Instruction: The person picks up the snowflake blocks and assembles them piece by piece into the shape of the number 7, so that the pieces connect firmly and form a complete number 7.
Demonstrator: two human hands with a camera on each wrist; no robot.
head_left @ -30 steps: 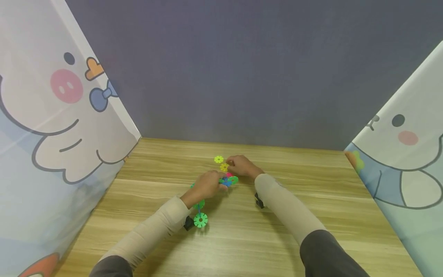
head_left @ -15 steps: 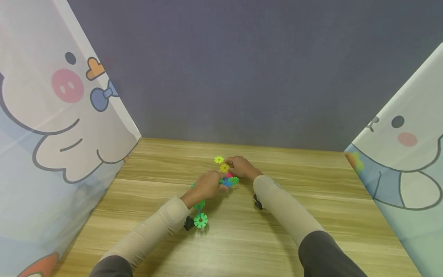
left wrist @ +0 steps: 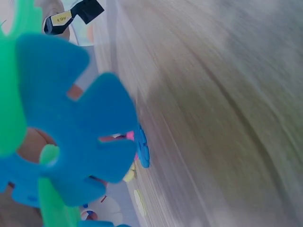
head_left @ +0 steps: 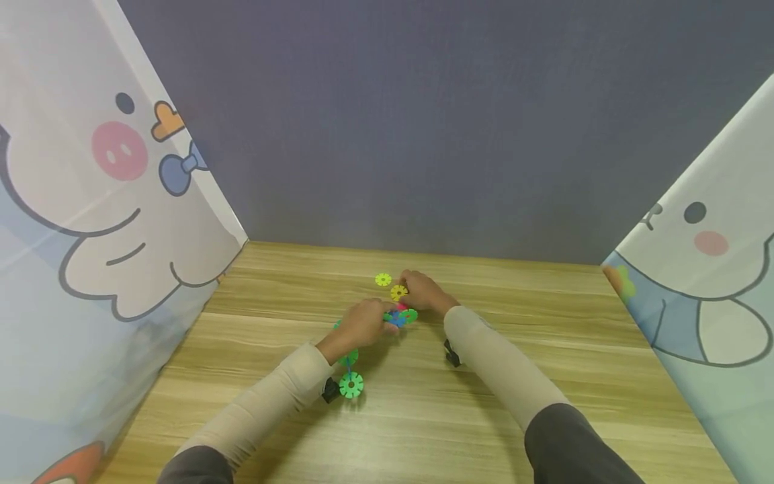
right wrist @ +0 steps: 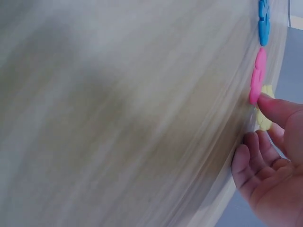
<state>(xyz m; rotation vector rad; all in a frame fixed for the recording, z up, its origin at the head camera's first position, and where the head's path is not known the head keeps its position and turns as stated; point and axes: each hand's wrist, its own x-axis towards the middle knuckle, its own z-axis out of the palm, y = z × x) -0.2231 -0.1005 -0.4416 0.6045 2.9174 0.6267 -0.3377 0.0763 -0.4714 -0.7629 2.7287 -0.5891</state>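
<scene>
My left hand [head_left: 363, 321] grips a joined piece of green and blue notched snowflake discs. A green disc [head_left: 351, 385] hangs from it below the wrist, and another green disc [head_left: 409, 315] shows beyond the fingertips. Close to the left wrist camera, a blue disc [left wrist: 80, 127] of this piece has green discs slotted into it; the left fingers are mostly hidden there. With thumb and forefinger, my right hand [head_left: 422, 292] pinches a yellow disc [head_left: 399, 292]. Beside the right thumb, a pink disc [right wrist: 258, 78] lies on the table.
A lime-yellow disc [head_left: 383, 279] lies on the wooden table [head_left: 514, 296] behind the yellow one. Past the pink disc is a flat blue disc [right wrist: 264, 23]. A grey panel [head_left: 423, 134] rises at the back, with cartoon-printed sheets [head_left: 181, 262] along the sides.
The yellow disc has shifted slightly right, toward my right palm, and the right fingers have drawn back a little with it. The left hand and its joined discs have stayed put.
</scene>
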